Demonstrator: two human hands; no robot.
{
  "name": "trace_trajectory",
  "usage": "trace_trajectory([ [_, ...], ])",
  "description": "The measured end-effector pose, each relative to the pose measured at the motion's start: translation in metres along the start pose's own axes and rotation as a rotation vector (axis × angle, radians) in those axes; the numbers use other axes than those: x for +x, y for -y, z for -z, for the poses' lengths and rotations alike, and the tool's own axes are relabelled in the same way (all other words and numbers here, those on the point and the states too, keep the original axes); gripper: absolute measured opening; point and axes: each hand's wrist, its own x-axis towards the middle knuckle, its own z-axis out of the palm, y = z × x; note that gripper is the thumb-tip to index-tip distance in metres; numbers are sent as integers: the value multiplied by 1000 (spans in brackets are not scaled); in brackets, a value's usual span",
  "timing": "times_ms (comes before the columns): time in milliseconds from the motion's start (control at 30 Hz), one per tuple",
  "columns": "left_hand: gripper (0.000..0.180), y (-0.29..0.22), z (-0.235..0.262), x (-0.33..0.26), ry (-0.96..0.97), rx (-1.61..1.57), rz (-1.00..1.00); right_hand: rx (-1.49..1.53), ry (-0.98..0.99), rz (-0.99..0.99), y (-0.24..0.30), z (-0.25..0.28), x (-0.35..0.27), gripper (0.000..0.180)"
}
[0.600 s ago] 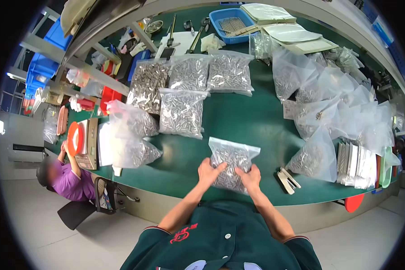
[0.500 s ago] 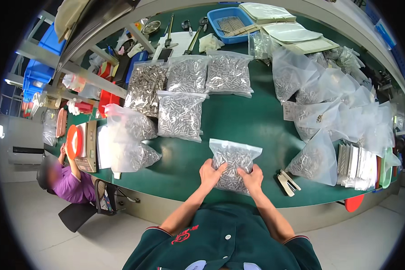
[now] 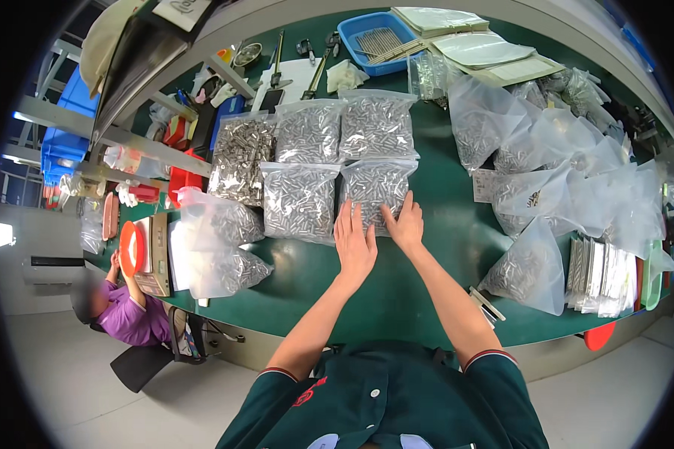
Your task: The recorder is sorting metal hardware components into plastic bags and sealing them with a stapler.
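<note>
Resting over a clear plastic bag of small silver metal cylinders (image 3: 377, 179) on the smooth green table (image 3: 442, 258), the left hand (image 3: 356, 245) and right hand (image 3: 405, 226) — apart, fingers loosely spread — hide part of its near edge. Open table lies rightward; the right forearm (image 3: 454, 307) partly covers a cream stapler (image 3: 490, 305).

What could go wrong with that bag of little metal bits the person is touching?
Two things, maybe. The left grip and right grip rest on the clear bag, which lies close beside another full bag, so a hard push might shove its neighbour. Also, the pale stapler looks near the table's front edge and the right forearm, so a bump might knock it down.
</note>
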Motion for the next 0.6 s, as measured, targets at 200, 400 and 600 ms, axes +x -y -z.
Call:
trace_trajectory([
  [200, 51, 28, -28, 53, 152, 81, -164, 12, -20, -121, 19, -2, 11, 77],
  [400, 59, 40, -47, 38, 167, 140, -130, 54, -127, 10, 6, -12, 2, 61],
  [600, 67, 39, -39, 32, 149, 173, -72, 124, -123, 50, 12, -12, 0, 51],
])
